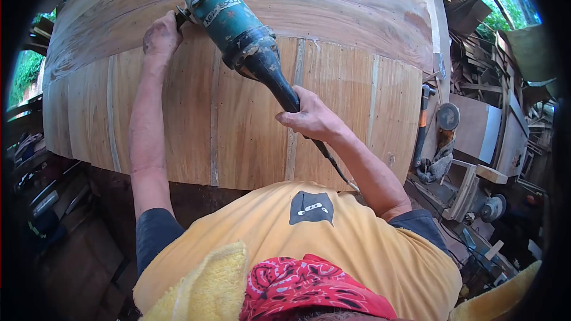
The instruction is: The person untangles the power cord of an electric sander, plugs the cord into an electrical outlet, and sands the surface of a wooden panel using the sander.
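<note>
A large green angle grinder (229, 21) with a black rear handle lies over the wooden panel (253, 125). My left hand (162, 34) is closed round its black side handle, at the upper left of the tool. Wrapped about the rear handle is my right hand (312, 114), nearer my body. The grinder's working face is turned down to the wood and hidden, so I cannot tell whether it touches. A dark cord (333, 163) runs from the handle's end toward my right arm. Pale filler lines run along the panel's board joints.
To the right of the panel stand a second grinder with a round disc (447, 116) and a tool with an orange band (423, 120). Another small grinder (492, 208) sits lower right among wood offcuts (491, 174). Cluttered items fill the lower left.
</note>
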Tool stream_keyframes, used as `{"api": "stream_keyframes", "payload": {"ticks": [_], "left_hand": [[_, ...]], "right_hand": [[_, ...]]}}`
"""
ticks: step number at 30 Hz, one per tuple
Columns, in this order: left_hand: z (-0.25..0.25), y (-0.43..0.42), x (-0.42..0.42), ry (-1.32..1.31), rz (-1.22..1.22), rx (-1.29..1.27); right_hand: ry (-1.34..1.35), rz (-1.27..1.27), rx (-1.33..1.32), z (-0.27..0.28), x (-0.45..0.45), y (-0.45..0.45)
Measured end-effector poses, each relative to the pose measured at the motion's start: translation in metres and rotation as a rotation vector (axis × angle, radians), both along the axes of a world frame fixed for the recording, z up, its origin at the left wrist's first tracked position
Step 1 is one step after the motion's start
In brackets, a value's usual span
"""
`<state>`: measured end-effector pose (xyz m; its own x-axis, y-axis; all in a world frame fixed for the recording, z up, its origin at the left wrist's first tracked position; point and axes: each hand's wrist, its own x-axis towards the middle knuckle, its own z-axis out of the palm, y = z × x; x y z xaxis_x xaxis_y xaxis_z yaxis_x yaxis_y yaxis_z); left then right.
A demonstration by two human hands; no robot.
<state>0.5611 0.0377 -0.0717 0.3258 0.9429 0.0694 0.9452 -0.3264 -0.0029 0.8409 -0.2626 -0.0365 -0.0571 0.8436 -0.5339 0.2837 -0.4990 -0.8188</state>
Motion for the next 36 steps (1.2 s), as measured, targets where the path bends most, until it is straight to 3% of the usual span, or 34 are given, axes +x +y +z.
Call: {"api": "stream_keyframes", "payload": {"ticks": [4, 10, 17, 25, 36], "left_hand": [[0.014, -0.047, 0.111, -0.058, -0.250, -0.136], [0.024, -0.141, 0.338, -0.159, -0.644, -0.249], [0.023, -0.197, 0.420, -0.253, -0.827, -0.267], [0.012, -0.180, 0.356, -0.276, -0.791, -0.249], [0.007, -0.090, 0.071, -0.090, -0.253, -0.100]], "right_hand": [[-0.007, -0.259, -0.203, 0.019, 0.046, -0.087], [-0.118, -0.713, -0.132, 0.009, 0.121, -0.238], [-0.129, -0.882, -0.129, 0.016, 0.137, -0.290], [-0.012, -0.869, -0.161, 0.009, 0.070, -0.271], [0.046, -0.307, -0.244, 0.008, -0.027, -0.139]]}}
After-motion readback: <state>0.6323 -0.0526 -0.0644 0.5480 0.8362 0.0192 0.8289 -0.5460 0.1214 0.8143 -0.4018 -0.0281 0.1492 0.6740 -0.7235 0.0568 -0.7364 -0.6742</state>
